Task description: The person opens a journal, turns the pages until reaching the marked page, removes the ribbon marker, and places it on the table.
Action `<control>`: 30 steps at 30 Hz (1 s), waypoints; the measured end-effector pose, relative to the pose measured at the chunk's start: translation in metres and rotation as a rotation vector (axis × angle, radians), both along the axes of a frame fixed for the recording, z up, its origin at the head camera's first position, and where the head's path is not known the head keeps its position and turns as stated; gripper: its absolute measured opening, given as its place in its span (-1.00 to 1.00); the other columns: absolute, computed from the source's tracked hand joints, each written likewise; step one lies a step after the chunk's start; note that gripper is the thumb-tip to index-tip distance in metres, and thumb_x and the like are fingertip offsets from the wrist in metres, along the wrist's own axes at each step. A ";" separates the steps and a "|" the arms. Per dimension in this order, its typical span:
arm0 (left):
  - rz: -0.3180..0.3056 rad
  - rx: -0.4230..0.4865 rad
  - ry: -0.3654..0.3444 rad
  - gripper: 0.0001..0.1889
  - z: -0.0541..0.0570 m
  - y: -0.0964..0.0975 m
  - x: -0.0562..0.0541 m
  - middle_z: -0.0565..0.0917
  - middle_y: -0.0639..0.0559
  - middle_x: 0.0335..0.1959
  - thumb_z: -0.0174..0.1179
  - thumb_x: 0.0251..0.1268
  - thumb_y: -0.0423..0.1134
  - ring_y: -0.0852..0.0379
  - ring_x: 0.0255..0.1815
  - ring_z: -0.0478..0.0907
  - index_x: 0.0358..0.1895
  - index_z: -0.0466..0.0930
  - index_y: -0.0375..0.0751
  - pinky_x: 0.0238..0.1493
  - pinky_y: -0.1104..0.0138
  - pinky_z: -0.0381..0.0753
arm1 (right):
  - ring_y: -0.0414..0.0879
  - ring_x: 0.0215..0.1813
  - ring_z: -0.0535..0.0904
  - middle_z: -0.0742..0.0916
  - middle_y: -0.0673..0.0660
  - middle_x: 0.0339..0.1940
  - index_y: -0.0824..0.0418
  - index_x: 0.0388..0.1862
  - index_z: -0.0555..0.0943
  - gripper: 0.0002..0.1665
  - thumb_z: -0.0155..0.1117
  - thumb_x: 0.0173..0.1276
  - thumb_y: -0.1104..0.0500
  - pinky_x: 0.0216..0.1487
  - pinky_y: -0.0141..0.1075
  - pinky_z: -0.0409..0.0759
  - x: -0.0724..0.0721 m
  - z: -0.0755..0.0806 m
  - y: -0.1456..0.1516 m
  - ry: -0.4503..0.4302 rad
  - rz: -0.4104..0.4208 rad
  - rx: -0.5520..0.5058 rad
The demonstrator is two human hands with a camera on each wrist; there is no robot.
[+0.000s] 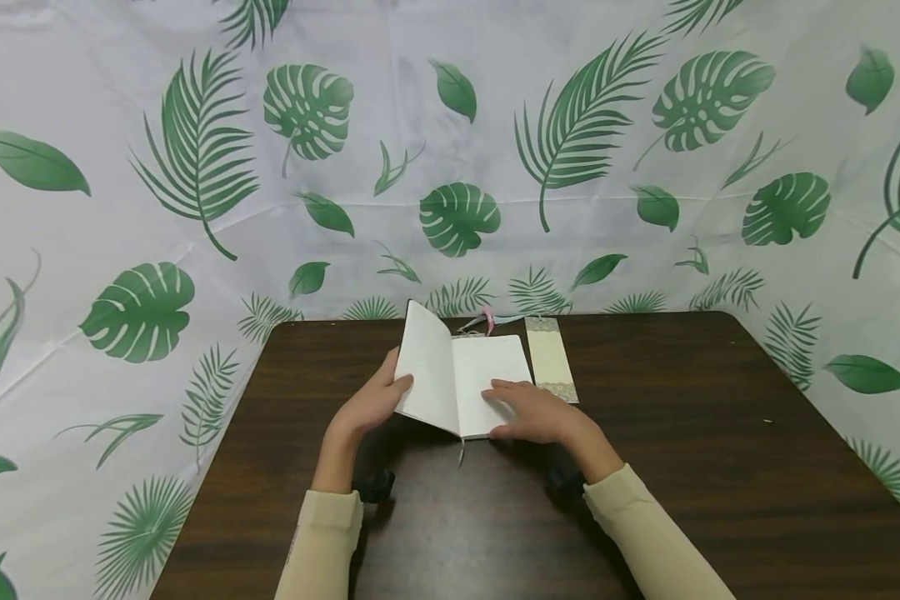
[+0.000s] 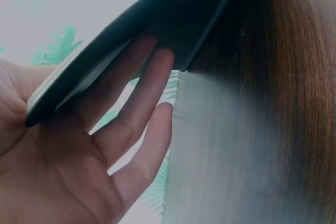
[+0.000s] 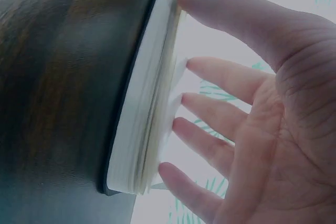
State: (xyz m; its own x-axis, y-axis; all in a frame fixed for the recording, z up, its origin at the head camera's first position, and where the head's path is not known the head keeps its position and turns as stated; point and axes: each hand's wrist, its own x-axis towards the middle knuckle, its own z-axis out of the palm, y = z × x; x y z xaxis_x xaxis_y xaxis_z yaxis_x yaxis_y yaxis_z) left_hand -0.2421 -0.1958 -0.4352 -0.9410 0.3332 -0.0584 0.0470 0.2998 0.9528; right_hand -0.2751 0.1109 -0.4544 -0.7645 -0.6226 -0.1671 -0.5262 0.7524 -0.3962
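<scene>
An open notebook [image 1: 495, 358] with white pages lies on the table, its left half tilted up. My left hand [image 1: 371, 404] holds that raised half at its outer edge, thumb on the page side. In the left wrist view the other fingers reach behind the dark cover [image 2: 199, 3]. Over on the right page, my right hand [image 1: 536, 412] rests its fingertips. The right wrist view has these fingers spread against the page block [image 3: 144, 108], pinching nothing. A thin ribbon [image 1: 462, 452] hangs from the spine's lower end.
Just right of the notebook lies a cream bookmark [image 1: 551, 357] with patterned ends. Pink and blue ribbon [image 1: 489, 318] shows behind the notebook's top. The dark wooden table [image 1: 682, 467] meets a leaf-patterned cloth [image 1: 390, 150] at its far edge.
</scene>
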 end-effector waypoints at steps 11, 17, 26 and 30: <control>-0.002 -0.012 -0.006 -0.31 0.000 -0.001 -0.001 0.13 -0.37 0.59 -0.22 0.80 -0.28 -0.27 0.42 0.33 0.75 -0.35 -0.27 0.55 -0.18 0.22 | 0.27 0.58 0.47 0.55 0.31 0.59 0.28 0.45 0.59 -0.43 0.37 0.50 0.22 0.53 0.15 0.44 0.002 0.009 0.002 -0.034 0.040 -0.057; -0.005 -0.013 -0.014 -0.31 0.001 -0.001 -0.001 0.13 -0.36 0.60 -0.22 0.80 -0.28 -0.26 0.44 0.31 0.75 -0.35 -0.27 0.55 -0.14 0.21 | 0.19 0.44 0.59 0.64 0.22 0.50 0.18 0.44 0.60 -0.41 0.34 0.43 0.28 0.43 0.17 0.51 0.002 0.011 0.003 0.005 -0.021 0.015; -0.017 -0.016 -0.006 -0.31 0.001 -0.001 -0.002 0.13 -0.40 0.57 -0.23 0.80 -0.30 -0.28 0.44 0.30 0.74 -0.35 -0.31 0.54 -0.16 0.22 | 0.36 0.59 0.43 0.48 0.38 0.63 0.22 0.54 0.52 -0.24 0.50 0.39 0.19 0.45 0.31 0.45 -0.009 0.013 0.016 0.184 -0.169 -0.117; -0.011 -0.006 -0.012 -0.31 0.002 -0.001 -0.002 0.10 -0.39 0.59 -0.21 0.79 -0.29 -0.28 0.45 0.26 0.74 -0.35 -0.30 0.55 -0.18 0.20 | 0.42 0.73 0.15 0.24 0.40 0.76 0.27 0.73 0.21 0.05 0.51 0.44 0.01 0.58 0.40 0.23 -0.014 0.012 0.012 0.199 -0.239 -0.291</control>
State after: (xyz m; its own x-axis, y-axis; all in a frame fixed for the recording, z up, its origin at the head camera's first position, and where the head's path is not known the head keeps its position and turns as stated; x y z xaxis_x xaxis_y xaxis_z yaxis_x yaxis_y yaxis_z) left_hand -0.2438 -0.1970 -0.4332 -0.9364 0.3435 -0.0714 0.0393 0.3049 0.9516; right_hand -0.2894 0.1231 -0.4428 -0.8925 -0.4238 0.1545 -0.4384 0.7342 -0.5185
